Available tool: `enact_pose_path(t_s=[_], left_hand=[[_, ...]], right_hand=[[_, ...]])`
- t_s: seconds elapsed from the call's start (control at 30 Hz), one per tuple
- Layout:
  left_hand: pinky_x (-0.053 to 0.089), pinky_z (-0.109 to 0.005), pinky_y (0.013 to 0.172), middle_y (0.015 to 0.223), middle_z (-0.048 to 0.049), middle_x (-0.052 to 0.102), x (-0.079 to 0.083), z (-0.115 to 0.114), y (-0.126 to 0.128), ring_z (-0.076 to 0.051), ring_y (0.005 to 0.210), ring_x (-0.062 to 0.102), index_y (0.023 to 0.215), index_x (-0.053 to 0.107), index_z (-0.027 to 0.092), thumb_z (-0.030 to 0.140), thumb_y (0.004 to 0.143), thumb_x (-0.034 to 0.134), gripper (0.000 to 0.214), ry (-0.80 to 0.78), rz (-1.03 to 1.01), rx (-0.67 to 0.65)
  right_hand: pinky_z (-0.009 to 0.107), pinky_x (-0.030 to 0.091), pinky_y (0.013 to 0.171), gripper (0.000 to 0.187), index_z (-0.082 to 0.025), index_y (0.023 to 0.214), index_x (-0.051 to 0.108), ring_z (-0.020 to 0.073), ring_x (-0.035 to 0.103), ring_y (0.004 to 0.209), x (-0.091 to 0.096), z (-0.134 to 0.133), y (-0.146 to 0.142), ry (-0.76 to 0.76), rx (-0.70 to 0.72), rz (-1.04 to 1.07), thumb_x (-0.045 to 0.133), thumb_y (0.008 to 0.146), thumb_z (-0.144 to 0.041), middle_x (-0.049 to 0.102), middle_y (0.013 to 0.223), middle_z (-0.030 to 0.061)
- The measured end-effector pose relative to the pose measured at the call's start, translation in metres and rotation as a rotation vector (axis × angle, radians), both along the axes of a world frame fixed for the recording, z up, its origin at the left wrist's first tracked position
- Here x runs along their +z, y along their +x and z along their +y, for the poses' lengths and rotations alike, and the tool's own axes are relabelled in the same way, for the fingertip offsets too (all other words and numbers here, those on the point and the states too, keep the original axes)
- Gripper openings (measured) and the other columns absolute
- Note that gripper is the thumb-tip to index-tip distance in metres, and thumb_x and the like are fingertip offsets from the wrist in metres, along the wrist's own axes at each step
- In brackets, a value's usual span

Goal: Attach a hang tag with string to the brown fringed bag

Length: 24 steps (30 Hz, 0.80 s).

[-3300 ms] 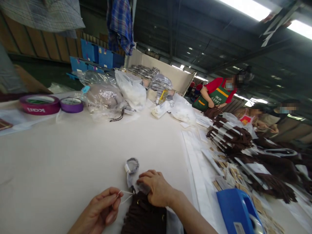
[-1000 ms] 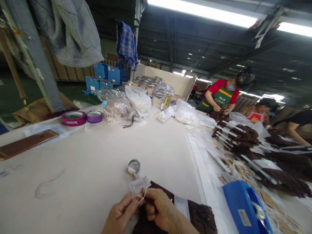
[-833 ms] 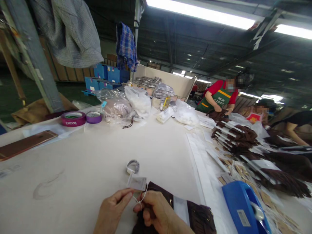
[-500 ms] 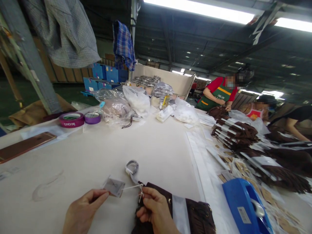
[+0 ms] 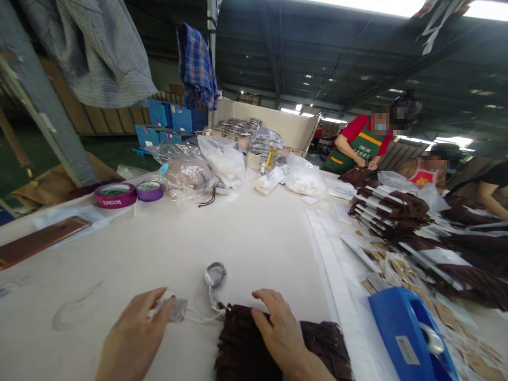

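Note:
My left hand (image 5: 135, 330) pinches a small clear-and-grey hang tag (image 5: 178, 310) between thumb and fingers, above the white table. A thin white string (image 5: 204, 317) runs from the tag to the corner of a dark brown fringed item (image 5: 242, 344), perhaps a bag. From that same corner a grey wrapped loop (image 5: 215, 275) extends across the tabletop. My right hand (image 5: 280, 333) lies over the brown item, thumb and fingers apart, gripping nothing. It covers most of the pale band around the item.
On the right stand a blue tape dispenser (image 5: 410, 333), scattered brown tags (image 5: 448, 312) and stacked brown fringed items (image 5: 391, 211). Tape rolls (image 5: 115, 195) and a phone (image 5: 43, 241) lie at left. Plastic bags (image 5: 222, 161) sit at the back. A co-worker (image 5: 359, 143) handles a brown item.
My right hand has let go of the white string and opened over the brown item. The tag has moved slightly left and down in my left hand; the string now hangs slack.

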<state>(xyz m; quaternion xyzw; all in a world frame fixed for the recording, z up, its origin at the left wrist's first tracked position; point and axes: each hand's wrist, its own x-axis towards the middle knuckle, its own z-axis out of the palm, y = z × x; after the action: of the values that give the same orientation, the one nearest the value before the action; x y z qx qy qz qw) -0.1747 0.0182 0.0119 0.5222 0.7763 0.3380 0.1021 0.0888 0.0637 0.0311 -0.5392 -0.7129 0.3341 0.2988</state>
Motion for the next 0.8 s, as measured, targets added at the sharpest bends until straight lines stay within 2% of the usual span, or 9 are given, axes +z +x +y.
enact_pose_path(t_s=[0.03, 0.1, 0.23, 0.33, 0.47, 0.53, 0.6, 0.7, 0.8], left_hand=[[0.047, -0.033, 0.067, 0.078, -0.0063, 0.067, 0.007, 0.014, 0.016, -0.024, 0.074, 0.063, 0.085, 0.059, 0.021, 0.047, 0.076, 0.043, 0.032, -0.074, -0.018, -0.009], [0.046, -0.032, 0.070, 0.078, -0.0086, 0.067, 0.015, 0.042, 0.047, -0.024, 0.080, 0.064, 0.089, 0.054, 0.017, 0.045, 0.082, 0.035, 0.035, -0.395, -0.019, -0.030], [0.044, -0.034, 0.067, 0.080, -0.0155, 0.066, 0.018, 0.073, 0.085, -0.029, 0.081, 0.064, 0.095, 0.047, 0.012, 0.046, 0.083, 0.036, 0.039, -0.475, 0.032, -0.043], [0.044, -0.035, 0.066, 0.085, -0.0168, 0.065, 0.016, 0.077, 0.095, -0.032, 0.083, 0.063, 0.100, 0.044, 0.011, 0.043, 0.081, 0.042, 0.037, -0.520, 0.115, -0.079], [0.043, -0.033, 0.069, 0.091, -0.0112, 0.065, 0.012, 0.077, 0.099, -0.028, 0.085, 0.063, 0.107, 0.044, 0.016, 0.021, 0.079, 0.040, 0.029, -0.538, 0.151, -0.140], [0.043, -0.031, 0.072, 0.091, -0.0077, 0.064, 0.008, 0.075, 0.100, -0.024, 0.086, 0.062, 0.112, 0.045, 0.018, 0.015, 0.076, 0.038, 0.037, -0.477, 0.032, -0.182], [0.044, -0.029, 0.075, 0.092, -0.0054, 0.063, 0.005, 0.072, 0.103, -0.020, 0.085, 0.060, 0.113, 0.047, 0.019, 0.016, 0.074, 0.039, 0.040, -0.350, -0.131, -0.241], [0.046, -0.026, 0.075, 0.089, -0.0036, 0.061, 0.002, 0.065, 0.110, -0.017, 0.083, 0.059, 0.103, 0.056, 0.021, 0.019, 0.072, 0.041, 0.035, -0.167, -0.303, -0.393], [0.048, -0.024, 0.074, 0.086, -0.0034, 0.060, 0.002, 0.057, 0.116, -0.016, 0.084, 0.058, 0.094, 0.062, 0.022, 0.020, 0.076, 0.040, 0.029, -0.071, -0.371, -0.563]], right_hand=[[0.040, 0.037, 0.088, 0.027, -0.018, 0.098, 0.061, 0.0247, 0.052, 0.099, 0.001, -0.001, -0.002, 0.011, 0.043, -0.083, 0.050, 0.074, -0.014, 0.062, 0.102, 0.0085], [0.041, 0.036, 0.087, 0.026, -0.017, 0.099, 0.061, 0.0253, 0.052, 0.097, 0.002, -0.004, -0.004, -0.021, 0.104, -0.209, 0.050, 0.076, -0.011, 0.061, 0.101, 0.0089], [0.039, 0.036, 0.084, 0.021, -0.020, 0.095, 0.063, 0.0246, 0.051, 0.095, 0.005, -0.007, 0.000, -0.048, 0.138, -0.316, 0.055, 0.077, -0.014, 0.059, 0.100, 0.0074], [0.038, 0.034, 0.082, 0.029, -0.022, 0.096, 0.062, 0.0254, 0.050, 0.095, 0.007, -0.003, 0.010, -0.082, 0.169, -0.368, 0.066, 0.068, -0.015, 0.059, 0.100, 0.0058], [0.031, 0.034, 0.072, 0.027, -0.020, 0.081, 0.060, 0.0217, 0.051, 0.082, -0.006, 0.001, 0.016, -0.055, 0.116, -0.385, 0.069, 0.057, -0.010, 0.060, 0.085, 0.0029], [0.028, 0.032, 0.065, 0.026, -0.019, 0.073, 0.055, 0.0177, 0.050, 0.074, -0.019, 0.000, 0.016, 0.094, 0.113, -0.338, 0.065, 0.054, -0.005, 0.058, 0.076, -0.0001], [0.026, 0.030, 0.060, 0.024, -0.019, 0.069, 0.051, 0.0150, 0.048, 0.067, -0.033, -0.002, 0.017, 0.336, 0.144, -0.289, 0.059, 0.054, -0.003, 0.055, 0.069, -0.0019], [0.027, 0.026, 0.054, 0.016, -0.018, 0.064, 0.045, 0.0134, 0.043, 0.055, -0.046, -0.002, 0.017, 0.734, 0.175, -0.278, 0.051, 0.062, -0.003, 0.048, 0.058, -0.0017], [0.028, 0.021, 0.050, 0.022, -0.018, 0.058, 0.042, 0.0116, 0.037, 0.046, -0.050, -0.001, 0.015, 0.986, 0.110, -0.275, 0.043, 0.069, 0.000, 0.043, 0.048, -0.0025]])
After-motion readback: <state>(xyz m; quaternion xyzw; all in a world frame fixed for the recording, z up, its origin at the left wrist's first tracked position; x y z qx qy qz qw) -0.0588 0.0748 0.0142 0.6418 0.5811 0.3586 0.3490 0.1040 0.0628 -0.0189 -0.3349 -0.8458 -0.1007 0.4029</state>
